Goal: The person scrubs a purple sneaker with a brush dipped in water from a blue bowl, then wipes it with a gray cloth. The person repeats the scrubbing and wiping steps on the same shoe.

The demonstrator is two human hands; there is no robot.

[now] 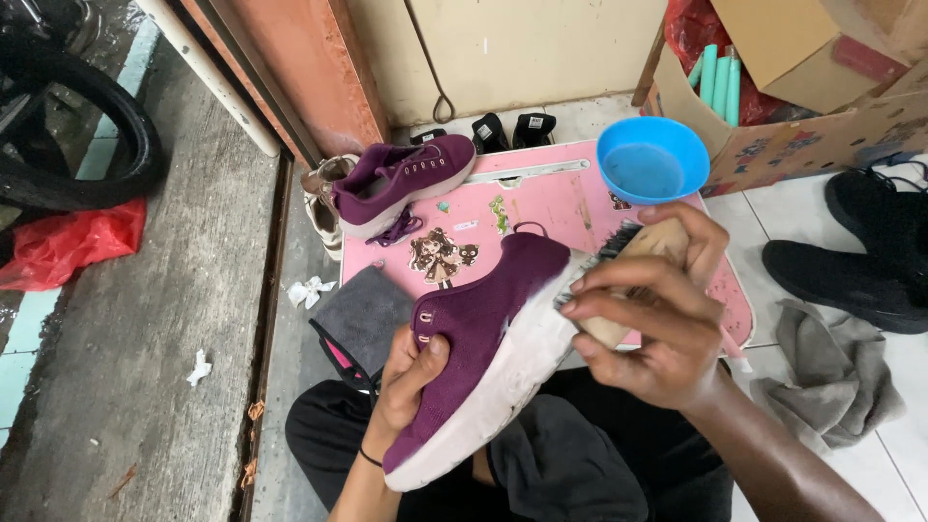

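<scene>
- At 12 o'clock I see a pink counter carrying a second purple shoe and a blue bowl.
- My left hand is clenched around the purple shoe, toe pointing toward 1 o'clock.
- My right hand grips a wooden brush against its white sole.

Informal shoe-cleaning spot at a home entrance: tiled floor, low pink tabletop, water bowl, cardboard boxes, tyre beside concrete walkway
</scene>
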